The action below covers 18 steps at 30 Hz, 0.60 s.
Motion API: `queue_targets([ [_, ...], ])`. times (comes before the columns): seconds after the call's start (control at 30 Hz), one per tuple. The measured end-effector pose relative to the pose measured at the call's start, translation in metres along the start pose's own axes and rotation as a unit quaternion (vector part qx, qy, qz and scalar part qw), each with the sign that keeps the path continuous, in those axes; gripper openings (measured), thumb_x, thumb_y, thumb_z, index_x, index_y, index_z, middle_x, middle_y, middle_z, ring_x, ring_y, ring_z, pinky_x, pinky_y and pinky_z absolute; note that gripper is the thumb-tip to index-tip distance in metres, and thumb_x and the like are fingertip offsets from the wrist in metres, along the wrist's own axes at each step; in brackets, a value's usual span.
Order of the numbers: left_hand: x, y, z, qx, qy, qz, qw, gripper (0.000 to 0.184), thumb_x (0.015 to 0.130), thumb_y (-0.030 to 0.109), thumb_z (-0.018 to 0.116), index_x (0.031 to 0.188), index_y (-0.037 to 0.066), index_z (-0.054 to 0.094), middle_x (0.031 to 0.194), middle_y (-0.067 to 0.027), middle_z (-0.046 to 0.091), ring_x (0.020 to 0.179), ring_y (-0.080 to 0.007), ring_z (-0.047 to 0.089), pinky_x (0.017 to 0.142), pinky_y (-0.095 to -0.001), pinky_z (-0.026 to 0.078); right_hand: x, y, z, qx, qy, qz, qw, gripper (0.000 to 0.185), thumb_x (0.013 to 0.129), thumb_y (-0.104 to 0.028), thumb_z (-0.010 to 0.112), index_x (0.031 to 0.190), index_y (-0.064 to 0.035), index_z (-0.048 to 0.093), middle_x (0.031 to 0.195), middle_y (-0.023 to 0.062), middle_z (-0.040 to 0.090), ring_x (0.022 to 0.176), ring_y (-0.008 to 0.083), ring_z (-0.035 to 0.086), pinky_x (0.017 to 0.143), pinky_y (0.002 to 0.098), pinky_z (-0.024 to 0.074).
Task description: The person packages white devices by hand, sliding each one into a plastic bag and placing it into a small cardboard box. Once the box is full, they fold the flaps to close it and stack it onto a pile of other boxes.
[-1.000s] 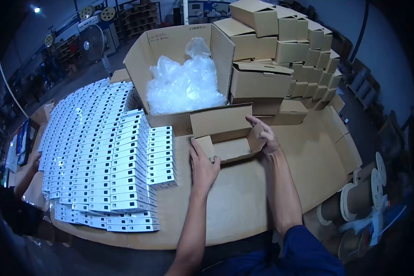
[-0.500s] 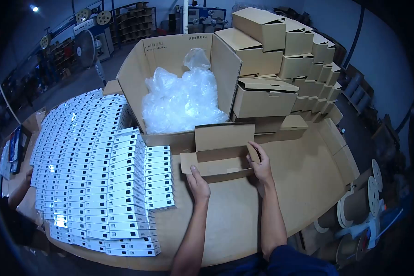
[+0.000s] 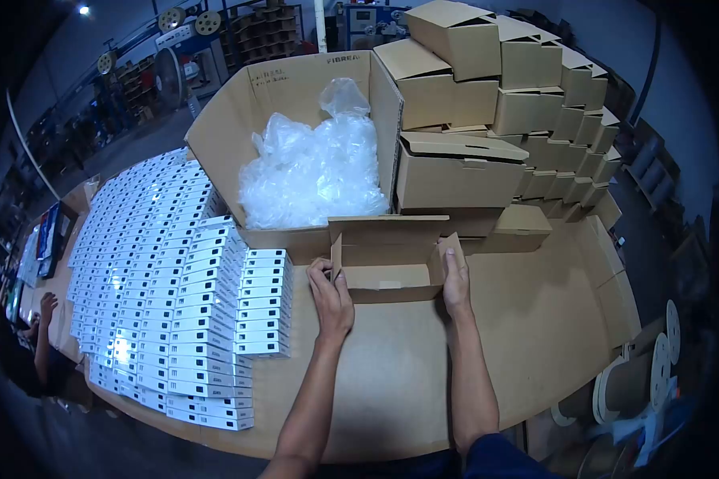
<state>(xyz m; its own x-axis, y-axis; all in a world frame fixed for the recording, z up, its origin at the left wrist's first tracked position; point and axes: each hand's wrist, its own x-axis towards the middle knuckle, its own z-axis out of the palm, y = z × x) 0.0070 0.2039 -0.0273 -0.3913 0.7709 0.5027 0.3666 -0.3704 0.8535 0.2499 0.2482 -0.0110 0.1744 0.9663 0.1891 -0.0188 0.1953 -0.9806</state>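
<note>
While open upward, a carton point(image 3: 391, 267) — long axis left to right — in grip of left hand point(image 3: 333, 303) and right hand point(image 3: 457, 287).

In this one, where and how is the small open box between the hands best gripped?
Probably by its two short ends, one hand coming from each side. The open box faces opening up and runs longer from side to side, so its ends face the left hand and right hand. The raised back flap would likely bend.
</note>
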Motion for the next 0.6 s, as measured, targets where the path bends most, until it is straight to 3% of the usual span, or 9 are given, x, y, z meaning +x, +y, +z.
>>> queue_targets([
  [0.1, 0.003, 0.001, -0.007, 0.023, -0.008, -0.024, 0.999, 0.021, 0.105, 0.008, 0.049, 0.121, -0.005, 0.044, 0.115, -0.0226, 0.05, 0.11, -0.0376, 0.051, 0.102, -0.0463, 0.039, 0.002, -0.003, -0.003, 0.057, -0.031, 0.025, 0.998, 0.05, 0.113, -0.034, 0.041, 0.147, 0.0031, 0.049, 0.14, 0.013, 0.06, 0.132, 0.0215, 0.054, 0.114, 0.0348, 0.0403],
  [0.17, 0.005, 0.004, -0.006, 0.059, -0.008, -0.044, 0.997, 0.021, 0.105, 0.009, 0.049, 0.121, -0.005, 0.044, 0.114, -0.0232, 0.051, 0.109, -0.038, 0.051, 0.101, -0.0469, 0.04, 0.012, 0.021, -0.002, 0.252, 0.064, 0.075, 0.963, 0.048, 0.112, -0.034, 0.043, 0.14, 0.0018, 0.057, 0.135, 0.0119, 0.063, 0.127, 0.022, 0.059, 0.11, 0.0347, 0.0446],
  [0.27, 0.005, 0.005, -0.001, 0.047, -0.007, -0.034, 0.998, 0.021, 0.106, 0.011, 0.049, 0.12, -0.005, 0.045, 0.113, -0.0233, 0.051, 0.107, -0.0374, 0.053, 0.098, -0.0466, 0.042, 0.009, 0.002, -0.002, 0.259, 0.112, 0.166, 0.945, 0.045, 0.112, -0.035, 0.047, 0.138, 0.0009, 0.057, 0.133, 0.0112, 0.064, 0.124, 0.0214, 0.061, 0.106, 0.0343, 0.0484],
  [0.37, 0.003, 0.006, -0.001, 0.044, -0.016, -0.025, 0.999, 0.02, 0.104, 0.006, 0.051, 0.12, -0.005, 0.046, 0.115, -0.0225, 0.05, 0.105, -0.0357, 0.054, 0.095, -0.0446, 0.045, 0.006, -0.011, -0.004, 0.202, 0.097, 0.182, 0.957, 0.045, 0.111, -0.035, 0.049, 0.137, 0.0014, 0.056, 0.133, 0.0117, 0.064, 0.122, 0.0219, 0.063, 0.104, 0.0349, 0.05],
  [0.4, 0.001, 0.006, -0.002, 0.044, -0.016, -0.014, 0.999, 0.02, 0.103, 0.005, 0.052, 0.12, -0.005, 0.046, 0.116, -0.0222, 0.05, 0.105, -0.0353, 0.054, 0.095, -0.0441, 0.045, 0.006, -0.006, -0.008, 0.193, 0.053, 0.161, 0.966, 0.056, 0.112, -0.04, 0.043, 0.146, 0.0037, 0.049, 0.144, 0.0127, 0.058, 0.133, 0.0224, 0.055, 0.113, 0.0353, 0.0418],
  [0.6, 0.005, 0.001, -0.005, 0.061, -0.034, 0.014, 0.997, 0.026, 0.101, 0.005, 0.057, 0.123, -0.004, 0.045, 0.118, -0.0217, 0.048, 0.107, -0.0342, 0.053, 0.096, -0.0429, 0.046, 0.014, -0.004, -0.011, 0.202, 0.026, 0.13, 0.97, 0.052, 0.112, -0.038, 0.043, 0.142, 0.0041, 0.052, 0.141, 0.0137, 0.06, 0.129, 0.0214, 0.057, 0.111, 0.0351, 0.0432],
])
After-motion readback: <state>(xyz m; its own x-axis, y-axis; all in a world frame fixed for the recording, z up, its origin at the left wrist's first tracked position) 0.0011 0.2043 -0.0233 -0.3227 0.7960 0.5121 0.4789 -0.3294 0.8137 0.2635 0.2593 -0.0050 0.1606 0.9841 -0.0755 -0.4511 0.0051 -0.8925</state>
